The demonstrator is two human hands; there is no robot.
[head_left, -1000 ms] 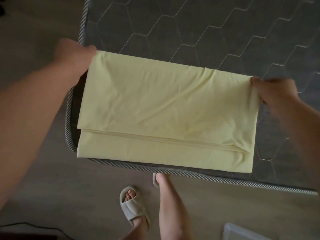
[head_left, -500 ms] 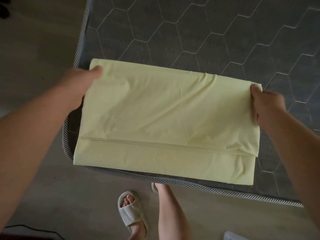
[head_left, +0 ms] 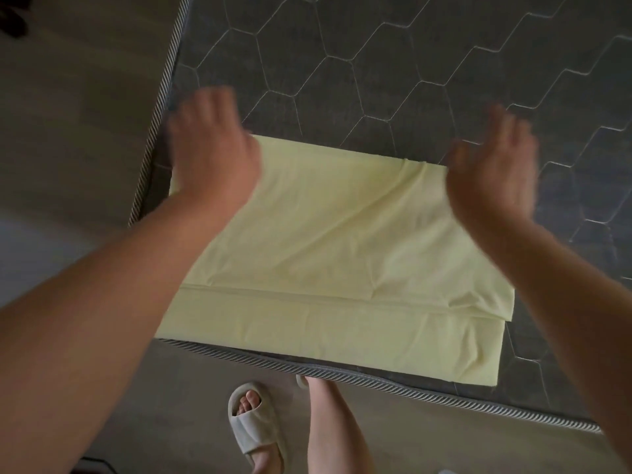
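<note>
A pale yellow folded cloth [head_left: 342,261] lies flat on the near corner of a dark grey mattress [head_left: 393,80] with a hexagon quilt pattern. Its upper layer stops short of the near edge, leaving a strip of the lower layer showing. My left hand [head_left: 212,155] is over the cloth's far left corner, blurred, fingers extended. My right hand [head_left: 496,169] is over the far right corner, also blurred, fingers spread and raised. Neither hand grips the cloth.
The mattress has a striped piping edge [head_left: 376,374] running along its near side and left side. Below it is a bare floor [head_left: 68,131], my leg [head_left: 331,429] and a foot in a beige slipper [head_left: 253,425].
Both hands have let go of the cloth's far corners and lifted with fingers spread. The cloth now lies flat on the mattress.
</note>
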